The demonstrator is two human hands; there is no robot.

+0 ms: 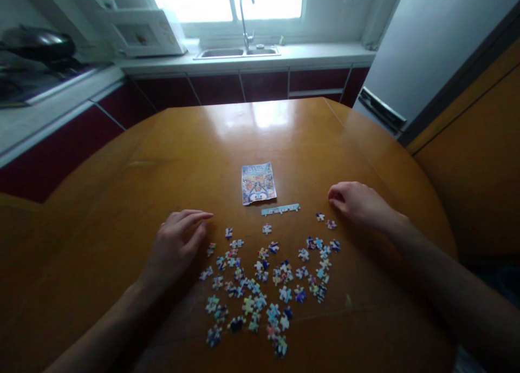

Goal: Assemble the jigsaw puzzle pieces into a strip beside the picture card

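Dozens of loose puzzle pieces (285, 294) are spread out in front of me on the orange table (244, 140). They're tiny, mostly blue, white and pink, all lying flat and facing every which way. The spread sits between my two hands and runs back toward my chest.

Just past it is a joined strip (280, 209), a pale blue row that's only one piece deep. Its long axis goes left to right across my view, with the right end tipped a touch further from me. Right behind the strip is the reference picture (258, 183), a small cartoon print with blue lettering along the top. Its long side points away from me and it's turned slightly off square.

My left hand (179, 243) is flat on the wood, palm down, fingers stretched out and pointing right, just beside the left edge of the spread. Nothing in it.

My right hand (355, 202) rests at the far right with fingers curled under and tips down on the table. Honestly can't tell if a piece is tucked under there. A couple of stray pieces (320, 216) sit just beside it.

Further back are the sink (235, 52) with its tap (245, 15) under the window, and the fridge (426, 43) off to the right.
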